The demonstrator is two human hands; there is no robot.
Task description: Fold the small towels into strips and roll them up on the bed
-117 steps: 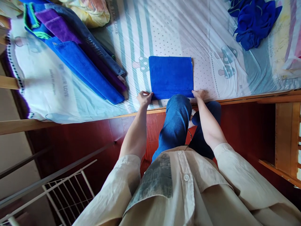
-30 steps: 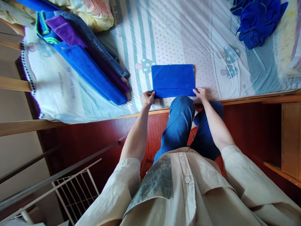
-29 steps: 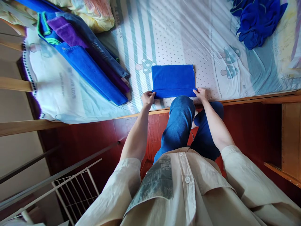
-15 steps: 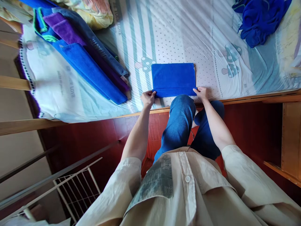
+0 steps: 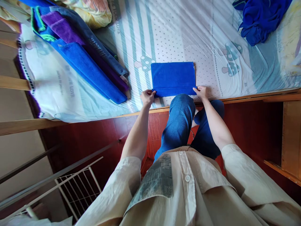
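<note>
Our left hand (image 5: 147,96) and right hand (image 5: 201,92) clamp the blue cloth (image 5: 173,74) beside the bed edge (image 5: 240,99); unequal pull could skew it.

The person wears a beige shirt (image 5: 211,175) with pale round buttons (image 5: 187,178), a dark lettered panel (image 5: 161,180) and blue jeans (image 5: 177,125).

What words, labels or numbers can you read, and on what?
"HAPPY": dark blue folded garment; later letters unclear.
"LOVE": bedsheet, near the stripes.
"BE": bedsheet, right side; rest unclear.
Unreadable: shirt patch, pale tag, bedsheet print at left.
Held blue cloth: none visible.
Numbers: none seen.
</note>
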